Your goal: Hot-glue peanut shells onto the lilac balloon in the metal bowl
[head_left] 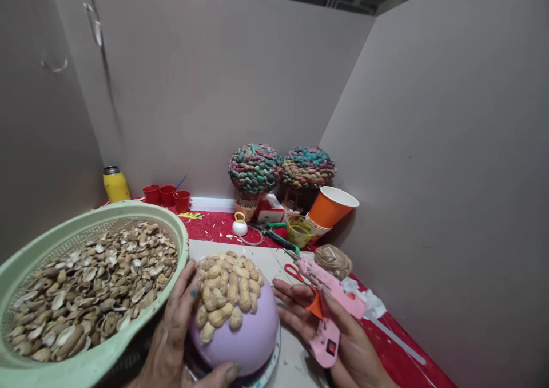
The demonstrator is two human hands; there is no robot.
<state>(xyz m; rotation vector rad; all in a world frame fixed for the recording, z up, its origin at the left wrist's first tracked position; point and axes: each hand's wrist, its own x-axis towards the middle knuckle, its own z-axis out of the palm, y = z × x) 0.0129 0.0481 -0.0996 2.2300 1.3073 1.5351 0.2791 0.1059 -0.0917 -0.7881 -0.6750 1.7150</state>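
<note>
A purple dome (244,348) partly covered with peanut shells (231,285) rests on a plate (278,342) near the front. My left hand (175,325) spans its left side, thumb at the front and fingers against the shells. To the right of the dome, my right hand (321,325) holds a pink glue gun (328,282) with an orange trigger, its nozzle pointing up and left. The lower handle lies across the palm. Red-handled scissors (295,272) lie just behind the right hand's fingers.
A green basket (182,228) of shells fills the left. Behind stand a yellow bottle (115,185), red cups (167,194), two colourful shell-covered balls (256,169), an orange cup (330,208) and green-handled pliers (281,240). Twine (333,261) lies at the right.
</note>
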